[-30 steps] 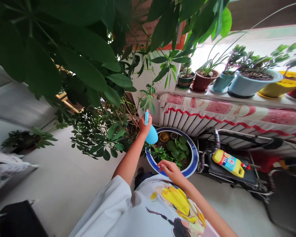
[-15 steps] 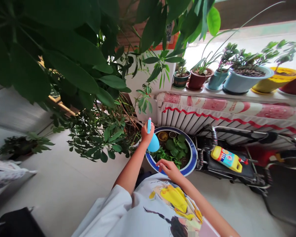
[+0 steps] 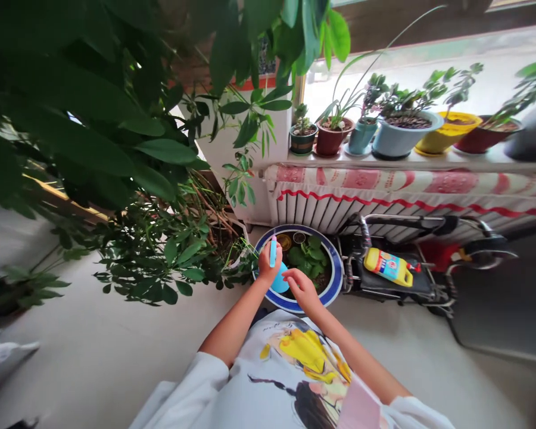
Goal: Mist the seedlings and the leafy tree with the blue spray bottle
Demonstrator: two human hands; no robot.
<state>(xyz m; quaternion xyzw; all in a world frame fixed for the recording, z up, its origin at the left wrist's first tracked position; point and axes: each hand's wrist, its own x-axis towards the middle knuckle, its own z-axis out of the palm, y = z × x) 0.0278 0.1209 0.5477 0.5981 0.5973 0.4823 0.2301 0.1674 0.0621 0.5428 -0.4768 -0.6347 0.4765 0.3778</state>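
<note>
My left hand (image 3: 264, 268) is closed around a small light-blue spray bottle (image 3: 280, 281) whose pink-tipped top points upward. It holds the bottle over the near left rim of a round blue-rimmed pot (image 3: 337, 271) on the floor, where low green plants (image 3: 310, 257) grow. Just to the right of the bottle, over the pot's near edge, my right hand (image 3: 299, 287) has its fingers loosely spread. The fingertips reach toward the bottle's body, and nothing is in that hand.
A large leafy plant (image 3: 161, 250) fills the left and top. Right of the pot a black cart (image 3: 397, 289) carries a yellow bottle (image 3: 388, 266). Behind it is a radiator under a red-and-white cloth (image 3: 384, 182), with several potted plants (image 3: 402, 134) on the sill.
My left hand lowered the spray bottle toward the pot's near rim. My right hand moved up close beside it. The view shifted back and to the right.
</note>
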